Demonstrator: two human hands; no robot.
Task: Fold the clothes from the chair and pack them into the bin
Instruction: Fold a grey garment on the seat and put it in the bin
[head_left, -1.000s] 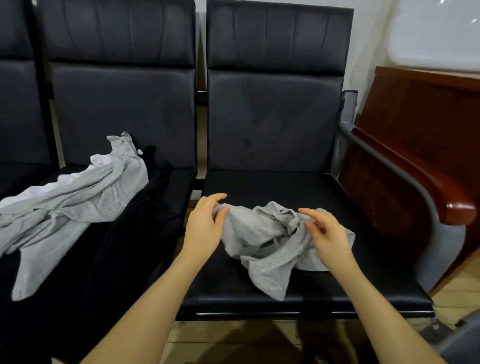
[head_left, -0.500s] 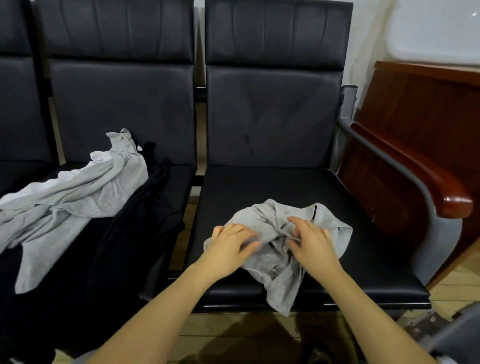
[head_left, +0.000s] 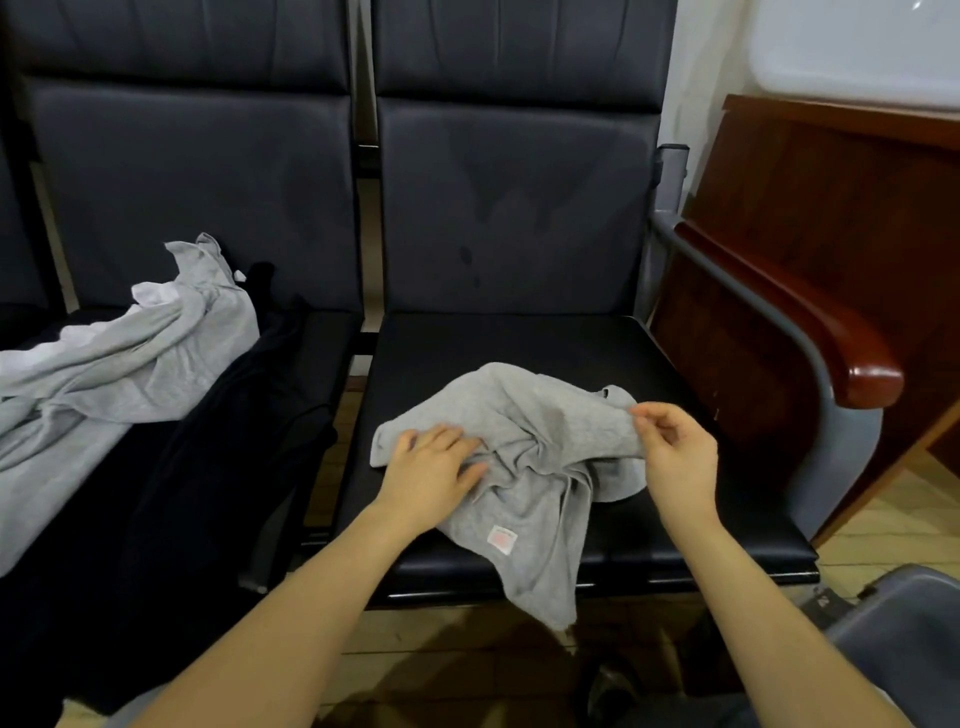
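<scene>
A crumpled grey garment (head_left: 524, 457) lies on the black seat of the right chair (head_left: 519, 343), one end hanging over the front edge with a small pink label showing. My left hand (head_left: 431, 467) presses flat on the garment's left part, fingers straight. My right hand (head_left: 675, 457) pinches the garment's right edge between thumb and fingertips and lifts it a little. On the left chair (head_left: 332, 332) lie another grey garment (head_left: 130, 364) with a bit of white cloth, and a black garment (head_left: 208, 467) draped over the seat front.
A wooden armrest (head_left: 810, 332) on a grey frame borders the right chair. A dark wooden cabinet (head_left: 831, 208) stands behind it. A grey container's corner (head_left: 909, 623) shows at the lower right. Tiled floor lies below the seats.
My right hand moved right and took the garment's right edge, spreading the cloth wider. My left hand shifted left and now lies flat on the cloth. The label became visible.
</scene>
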